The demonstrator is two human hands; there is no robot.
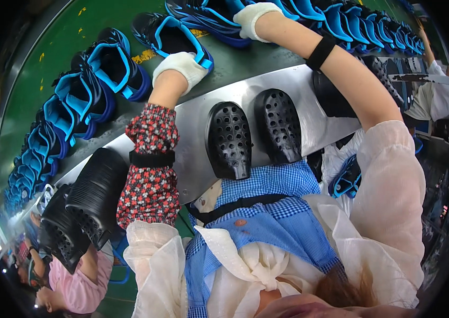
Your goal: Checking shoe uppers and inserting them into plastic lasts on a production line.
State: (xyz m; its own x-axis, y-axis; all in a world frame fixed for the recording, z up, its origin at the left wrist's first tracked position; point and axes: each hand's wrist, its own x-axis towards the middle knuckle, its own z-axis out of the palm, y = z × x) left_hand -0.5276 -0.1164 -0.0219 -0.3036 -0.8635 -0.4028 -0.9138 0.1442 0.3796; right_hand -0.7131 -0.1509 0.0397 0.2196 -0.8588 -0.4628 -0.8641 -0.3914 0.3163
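Note:
My left hand (pixel 181 72), in a white glove, is closed on the heel of a black and blue sports shoe (pixel 167 36) in the row on the green work surface. Also gloved in white, my right hand (pixel 256 20) reaches farther right and is closed at the heel end of another black and blue shoe (pixel 211 18); its fingertips are partly hidden. Nearer to me, two black shoe forms with round holes, a left one (pixel 230 139) and a right one (pixel 278 126), lie side by side on a metal plate (pixel 190 124).
Rows of similar shoes curve away at the left (pixel 68 100) and at the right (pixel 354 26). Black ribbed forms (pixel 97 185) stick out at the lower left, close to a person in pink (pixel 79 286). Another person (pixel 436 95) works at the far right.

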